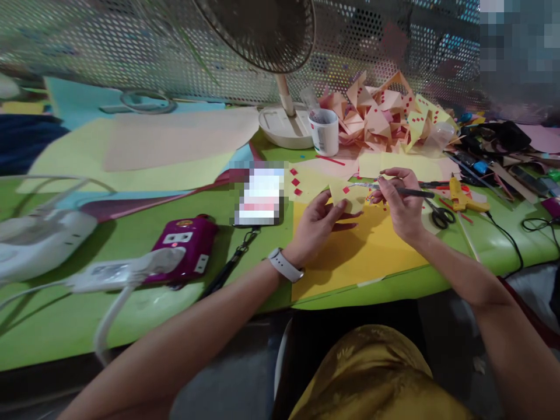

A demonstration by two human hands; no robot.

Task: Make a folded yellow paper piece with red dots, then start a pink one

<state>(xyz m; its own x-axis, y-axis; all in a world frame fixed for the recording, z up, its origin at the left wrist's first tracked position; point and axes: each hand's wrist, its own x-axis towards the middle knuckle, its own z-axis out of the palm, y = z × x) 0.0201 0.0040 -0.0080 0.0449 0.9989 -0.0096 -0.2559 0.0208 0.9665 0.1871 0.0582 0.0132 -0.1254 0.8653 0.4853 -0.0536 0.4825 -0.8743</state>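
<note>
Both hands [359, 213] hold yellow paper [350, 195], seemingly near table edge [394, 286].

Counted two hands: left hand [315, 224], right hand [400, 204]. One fan [280, 35] at 12 o'clock, one white cup [324, 131], one pair of scissors [438, 213] and one yellow glue gun [461, 198] at 3 o'clock. One purple case [186, 245] at 9 o'clock.

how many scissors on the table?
1. The black-handled scissors lie on the green table, just right of the right hand and beside the yellow glue gun. More could be buried in the tool clutter at far right.
</note>
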